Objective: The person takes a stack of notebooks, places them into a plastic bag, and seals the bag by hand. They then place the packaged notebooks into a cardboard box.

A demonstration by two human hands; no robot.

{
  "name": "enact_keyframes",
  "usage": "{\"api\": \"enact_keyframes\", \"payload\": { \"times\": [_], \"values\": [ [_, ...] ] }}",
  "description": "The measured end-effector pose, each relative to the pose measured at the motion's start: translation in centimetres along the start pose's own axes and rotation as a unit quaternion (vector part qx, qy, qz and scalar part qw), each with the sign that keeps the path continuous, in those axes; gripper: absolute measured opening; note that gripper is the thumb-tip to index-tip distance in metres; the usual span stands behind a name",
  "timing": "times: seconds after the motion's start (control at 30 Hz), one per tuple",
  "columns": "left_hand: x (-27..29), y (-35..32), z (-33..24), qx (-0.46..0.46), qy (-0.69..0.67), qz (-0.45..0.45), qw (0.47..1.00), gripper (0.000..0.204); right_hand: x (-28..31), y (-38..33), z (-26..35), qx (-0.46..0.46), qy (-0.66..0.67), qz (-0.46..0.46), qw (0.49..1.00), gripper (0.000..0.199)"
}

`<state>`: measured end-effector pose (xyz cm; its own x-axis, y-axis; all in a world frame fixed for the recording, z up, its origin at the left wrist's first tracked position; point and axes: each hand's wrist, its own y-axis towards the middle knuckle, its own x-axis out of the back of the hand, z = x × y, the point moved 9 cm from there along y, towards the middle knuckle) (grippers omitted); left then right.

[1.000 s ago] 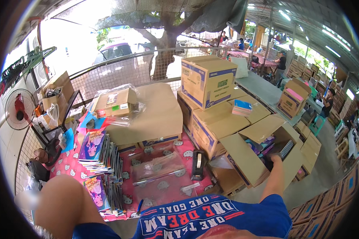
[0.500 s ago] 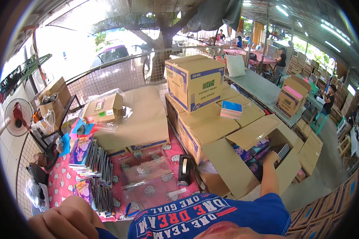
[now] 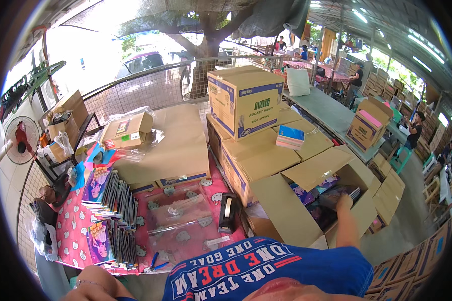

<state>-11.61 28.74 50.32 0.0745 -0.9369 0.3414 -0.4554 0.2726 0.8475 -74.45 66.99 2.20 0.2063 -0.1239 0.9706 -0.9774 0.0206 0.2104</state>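
1. On the far left of the pink patterned tablecloth (image 3: 73, 228), rows of colourful booklets (image 3: 108, 200) stand on edge in a long stack, with a small fan (image 3: 19, 140) beyond the table's edge.
2. Only the left forearm (image 3: 93, 286) shows at the lower edge; the left hand is out of view.
3. In the middle of the cloth lie clear plastic sleeves (image 3: 178, 220), and just right of them a black tape dispenser (image 3: 228, 213) stands close against the cartons.
4. Behind these a flat brown carton (image 3: 171, 145) bears a small plastic-wrapped box (image 3: 128, 130).
5. Further right, closed cartons (image 3: 258, 155) are stacked, a white-and-blue printed box (image 3: 243, 100) on top and a blue packet (image 3: 290, 137) beside it.
6. The open carton (image 3: 291, 215) sits at the right, flaps spread, with colourful books (image 3: 321, 193) inside.
7. The right hand (image 3: 343, 201) reaches down into that carton and rests on the books; fingers are bent, but I cannot tell whether they grip anything.
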Motion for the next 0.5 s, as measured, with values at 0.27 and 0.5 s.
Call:
{"api": "enact_keyframes", "payload": {
  "times": [0.27,0.5],
  "values": [
    [1.4,0.1,0.9,0.078,0.001,-0.082,0.994,0.022,-5.8,0.1,3.2,0.052,-0.101,0.245,0.963,0.071],
    [1.1,-0.5,0.6,0.009,-0.096,-0.011,0.995,0.028,-1.3,-3.8,1.8,0.068,-0.136,0.048,0.987,0.048]
  ]
}}
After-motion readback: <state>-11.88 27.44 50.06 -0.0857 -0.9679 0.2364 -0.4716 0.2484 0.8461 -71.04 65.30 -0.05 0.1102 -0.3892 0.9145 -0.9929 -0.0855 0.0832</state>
